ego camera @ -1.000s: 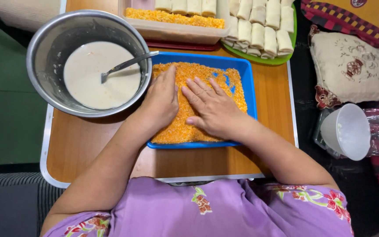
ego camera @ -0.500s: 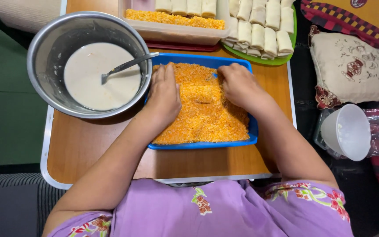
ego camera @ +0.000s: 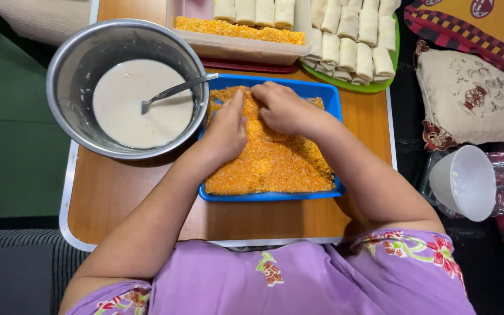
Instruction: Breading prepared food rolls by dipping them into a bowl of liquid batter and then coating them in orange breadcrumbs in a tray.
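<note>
Blue tray [ego camera: 329, 99] of orange crumbs [ego camera: 275, 166] sits mid-frame on the bench [ego camera: 129, 198]. Both hands are down in the crumbs at the tray's upper end. Left hand [ego camera: 227, 125] lies flat, fingers together, pressed on the crumbs near the tray's upper left corner; nothing clamped in it that shows. Right hand [ego camera: 284, 108] is curled, fingers bent inward and down at the upper middle, fingertips close to the left hand's. Whether a piece is held under them: cannot tell, crumbs and fingers hide it. Step in hand looks like coating, pressing or rolling something in crumbs between the two hands. Any piece would be right under the fingertips, buried, at the top of the tray. A follow-on move would call for a gentle pinch with both hands to lift without shedding the coat. Left of the tray, touching it or nearly so, a steel bowl [ego camera: 65, 64] with white batter [ego camera: 129, 116] and a spoon [ego camera: 173, 92] leaning on the rim toward the tray. Above the tray, a clear tub [ego camera: 240, 52] with a crumbed row and plain rolls. Upper right, a green plate [ego camera: 357, 87] stacked with pale rolls [ego camera: 351, 35]. Off the bench at right: a cushion [ego camera: 468, 99] and a white cup [ego camera: 462, 181] on its side.
</note>
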